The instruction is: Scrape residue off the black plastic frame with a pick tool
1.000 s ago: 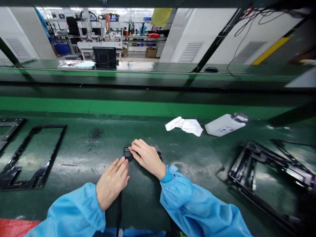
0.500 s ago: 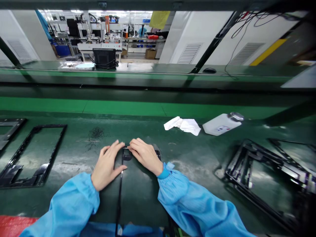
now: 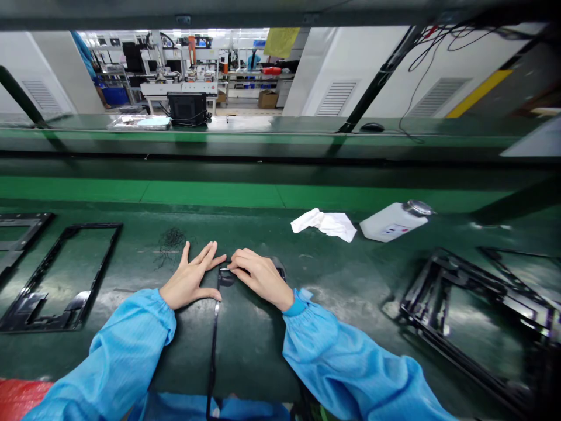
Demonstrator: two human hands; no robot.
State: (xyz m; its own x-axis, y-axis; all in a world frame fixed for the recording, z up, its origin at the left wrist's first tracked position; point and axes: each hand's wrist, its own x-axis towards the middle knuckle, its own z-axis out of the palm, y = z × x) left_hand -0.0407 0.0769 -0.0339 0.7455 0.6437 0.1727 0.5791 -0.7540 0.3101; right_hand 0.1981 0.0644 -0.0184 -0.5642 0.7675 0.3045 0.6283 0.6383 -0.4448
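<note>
Corner of the black frame (image 3: 226, 277) sits dead centre, just below the middle of the picture, flat on the green bench mat (image 3: 307, 304). Its left rail runs straight down to the bottom edge between your blue sleeves.

Your right hand (image 3: 259, 278) is on that corner, fingers drawn in narrow, thumb and forefinger nipped on a pale sliver (image 3: 224, 269) at the frame's top edge. It's too small to say what it is.

Your left hand (image 3: 191, 280) lies just left of the corner, wide open, palm down, fingers fanned, holding nothing. Flat like that it reads as a brace, I'd judge, steadying things while the pinch does the fine bit.

The rest of the frame is under your right hand and forearm, so its right rail can't be traced.

Moving outward, there's a tangle of black threads (image 3: 170, 238) up and left. A crumpled white cloth (image 3: 326, 223) and a white bottle (image 3: 394, 221) on its side lie up to the right, parked close by.

Open bezels (image 3: 61, 275) lie at the left edge, one of them cut off. A heap of bezels (image 3: 473, 310) at lower right runs out of the picture, blurred.
</note>
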